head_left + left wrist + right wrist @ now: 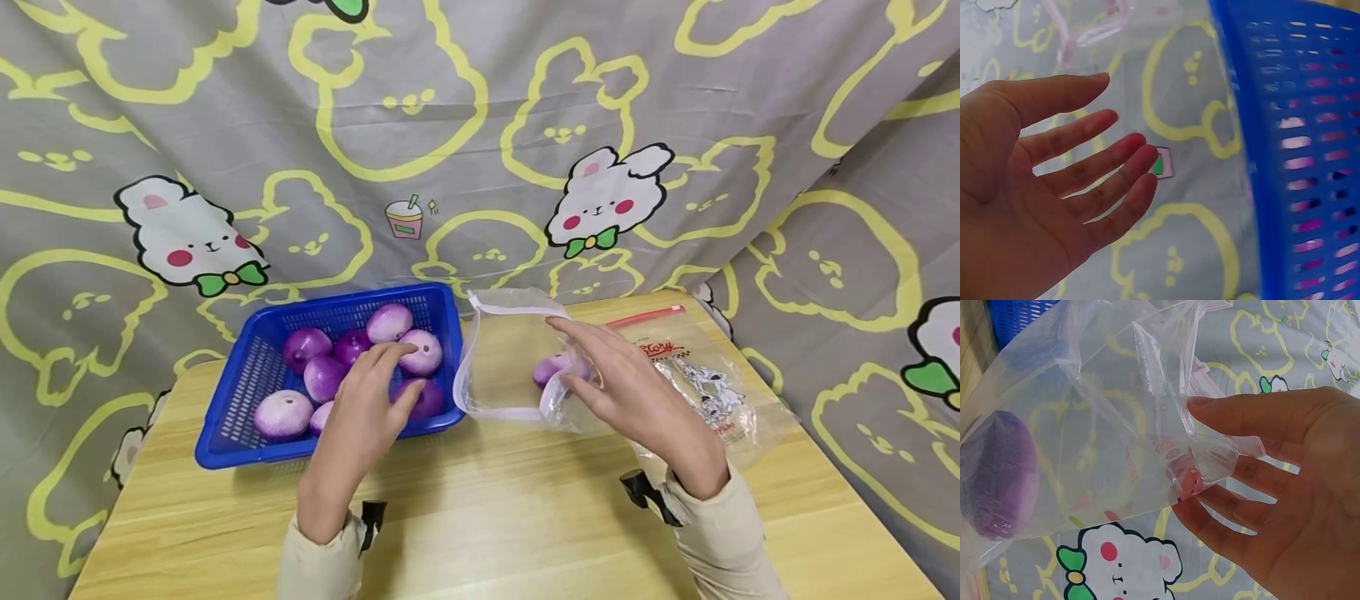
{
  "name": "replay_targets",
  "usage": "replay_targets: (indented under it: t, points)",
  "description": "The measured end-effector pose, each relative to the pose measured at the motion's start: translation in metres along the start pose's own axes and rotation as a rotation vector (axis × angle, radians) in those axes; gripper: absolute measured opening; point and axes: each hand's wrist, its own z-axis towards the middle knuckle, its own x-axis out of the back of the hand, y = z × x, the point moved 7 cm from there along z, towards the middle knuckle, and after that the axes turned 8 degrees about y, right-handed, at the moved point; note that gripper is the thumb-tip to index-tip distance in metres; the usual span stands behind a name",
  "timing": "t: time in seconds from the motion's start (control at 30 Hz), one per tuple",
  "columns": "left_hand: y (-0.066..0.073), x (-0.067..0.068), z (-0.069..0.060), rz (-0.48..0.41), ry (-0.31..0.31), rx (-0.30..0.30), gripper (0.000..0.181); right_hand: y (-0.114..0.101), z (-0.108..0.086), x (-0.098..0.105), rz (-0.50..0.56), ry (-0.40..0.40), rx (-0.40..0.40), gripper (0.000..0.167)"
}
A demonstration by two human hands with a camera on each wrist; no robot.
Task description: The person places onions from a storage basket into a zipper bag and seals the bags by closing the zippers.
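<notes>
Several round purple-and-white onions [282, 413] lie in a blue plastic basket [251, 457]. My left hand [365, 402] hovers over the basket's right front, fingers relaxed and apart; its palm is bare in the left wrist view. A clear zip bag [491, 410] with a whitish rim stands with its mouth open beside the basket. My right hand [626, 386] holds the bag's right side, thumb and fingers on either side of the film in the right wrist view. One purple onion [1000, 475] shows through the film inside the bag.
A second clear bag [723, 392] with a red zip strip and printed cartoon figures lies flat at the right. The wooden table [480, 525] meets a grey curtain [480, 125] with cartoon prints behind the basket and bags.
</notes>
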Motion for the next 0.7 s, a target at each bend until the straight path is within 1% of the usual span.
replay_targets:
  t: [0.07, 0.17, 0.37, 0.57, 0.7]
  points:
    - [-0.006, -0.004, 0.000, -0.007, -0.011, 0.012, 0.042, 0.000, 0.000, 0.000, -0.001, -0.003, -0.004, 0.068]
    - [-0.017, -0.013, 0.000, -0.012, -0.039, 0.032, 0.040, 0.001, 0.000, -0.001, 0.000, -0.009, -0.009, 0.066]
    - [-0.042, -0.032, -0.001, -0.021, -0.099, 0.095, 0.038, 0.001, 0.001, -0.001, -0.003, -0.010, -0.005, 0.065]
    - [-0.061, -0.043, -0.005, 0.009, -0.143, 0.148, 0.037, 0.001, 0.001, -0.002, -0.016, -0.006, -0.001, 0.066]
    - [-0.070, -0.047, -0.008, 0.022, -0.145, 0.179, 0.035, 0.001, 0.001, -0.004, -0.017, -0.010, -0.003, 0.067]
